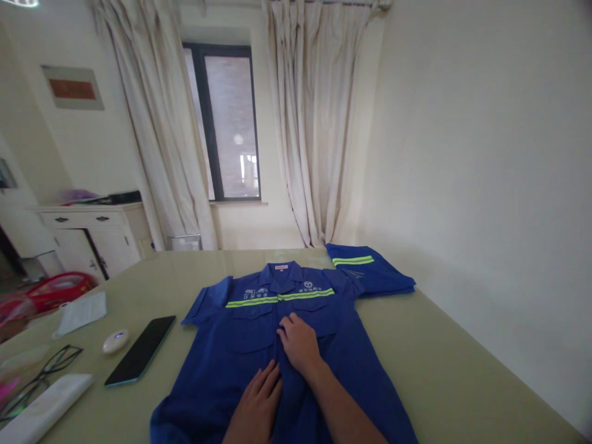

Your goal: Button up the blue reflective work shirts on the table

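Note:
A blue short-sleeved work shirt (222, 364) lies front up on the table, collar away from me, with a yellow-green reflective stripe and pale printing across the chest. My right hand (300, 344) is on the button placket below the stripe, its fingers bent and closed on the cloth at the front edge; the fingertips are partly hidden. Lower down, my left hand (259, 398) rests on the shirt beside the placket, fingers stretched out and lying flat. The hem runs out of view at the bottom.
A folded blue garment (370, 271) with a similar stripe touches the shirt's right sleeve area. On the left of the table (462, 370) lie a black phone (141, 350), a white oval device (115, 341), eyeglasses (58, 361), a white elongated object (46, 410) and a face mask (83, 311).

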`<state>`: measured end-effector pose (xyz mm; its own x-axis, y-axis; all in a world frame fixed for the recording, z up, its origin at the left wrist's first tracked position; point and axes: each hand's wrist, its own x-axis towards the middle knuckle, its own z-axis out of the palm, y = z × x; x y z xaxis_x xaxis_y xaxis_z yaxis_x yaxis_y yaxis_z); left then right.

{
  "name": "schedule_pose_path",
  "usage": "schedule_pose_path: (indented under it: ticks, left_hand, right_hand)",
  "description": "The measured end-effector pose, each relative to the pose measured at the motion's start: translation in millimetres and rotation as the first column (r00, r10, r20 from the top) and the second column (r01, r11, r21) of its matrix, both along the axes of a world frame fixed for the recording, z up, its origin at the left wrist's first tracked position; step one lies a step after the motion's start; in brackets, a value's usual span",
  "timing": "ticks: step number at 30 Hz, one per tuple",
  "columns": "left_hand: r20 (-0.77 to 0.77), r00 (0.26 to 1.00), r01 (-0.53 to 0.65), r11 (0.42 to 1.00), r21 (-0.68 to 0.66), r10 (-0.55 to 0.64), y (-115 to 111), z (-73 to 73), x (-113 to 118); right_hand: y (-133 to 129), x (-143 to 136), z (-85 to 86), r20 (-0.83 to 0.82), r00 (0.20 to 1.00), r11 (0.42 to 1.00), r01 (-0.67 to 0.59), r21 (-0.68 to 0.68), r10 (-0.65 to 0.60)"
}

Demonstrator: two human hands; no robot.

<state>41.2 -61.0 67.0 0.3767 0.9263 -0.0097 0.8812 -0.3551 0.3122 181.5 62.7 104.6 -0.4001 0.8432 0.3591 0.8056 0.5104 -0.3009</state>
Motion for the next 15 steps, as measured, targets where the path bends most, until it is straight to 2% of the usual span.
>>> schedule_pose_path:
  ticks: [2, 4, 6, 8, 11, 15]
  left_hand:
    - [0.102, 0.993, -0.064, 0.998, -0.014, 0.065, 6, 16.4, -6]
    - [0.174, 0.964, -0.201, 0.979, -0.029, 0.203, 25, 38.8, -7]
    - [0.141, 0.912, -0.380, 0.923, -0.056, 0.384, 51, 58.0, -3]
    - [0.076, 0.851, -0.517, 0.855, -0.045, 0.519, 77, 66.9, 6]
    - [0.084, 0.810, -0.582, 0.813, 0.002, 0.580, 100, 60.4, 19]
    - [0.250, 0.825, -0.526, 0.850, 0.009, 0.507, 103, 41.3, 20]
  right_hand:
    - [-2, -1, -6.0, -0.044, 0.999, 1.000, -0.023, -0.005, 0.023]
    - [-3, 0, -7.8, -0.096, 0.995, 0.999, -0.035, -0.040, 0.031]
    - [-4, 3, -6.5, -0.155, 0.988, 0.996, -0.040, -0.079, 0.027]
    - [-5, 7, -4.6, -0.196, 0.980, 0.994, -0.045, -0.103, 0.024]
    - [-6, 10, -4.9, -0.193, 0.981, 0.994, -0.032, -0.106, 0.011]
    - [-4, 10, -10.2, -0.173, 0.984, 0.997, 0.022, -0.068, -0.034]
